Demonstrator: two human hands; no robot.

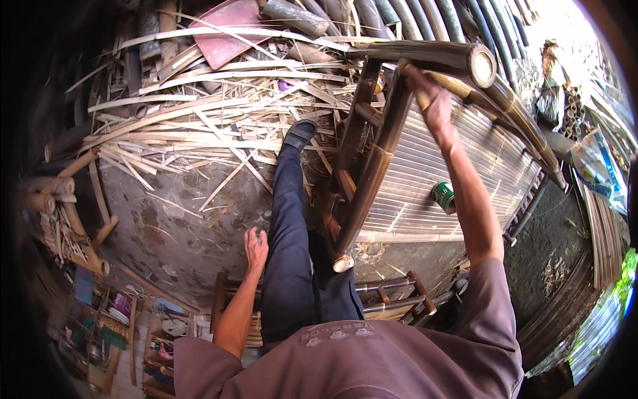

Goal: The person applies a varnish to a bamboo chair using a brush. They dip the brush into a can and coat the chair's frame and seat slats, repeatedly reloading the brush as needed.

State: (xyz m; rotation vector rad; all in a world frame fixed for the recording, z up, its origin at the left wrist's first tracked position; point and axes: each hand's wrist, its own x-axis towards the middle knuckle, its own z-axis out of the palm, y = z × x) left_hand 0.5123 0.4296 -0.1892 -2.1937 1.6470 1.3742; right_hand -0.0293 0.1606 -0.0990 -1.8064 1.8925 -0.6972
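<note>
My left hand point(256, 249) hangs in the air beside my left leg, its fingers loosely apart and holding nothing. Stretched forward, my right hand point(435, 110) is closed at the upper end of a dark brown bamboo post point(377, 156), just below a thick bamboo rail point(432, 56). Whatever those fingers hold is too small and blurred to name. The post belongs to a glossy bamboo bench point(415, 183) with a slatted surface. Under my right forearm, a green can point(443, 197) rests on the slats.
Split bamboo strips point(193, 126) cover the ground ahead, with a pink dustpan-like piece point(227, 30) among them. Bamboo poles point(425, 20) lie at the back. Low bamboo furniture point(392, 292) is beside my legs. Shelves with tools and containers point(113, 319) stand at lower left.
</note>
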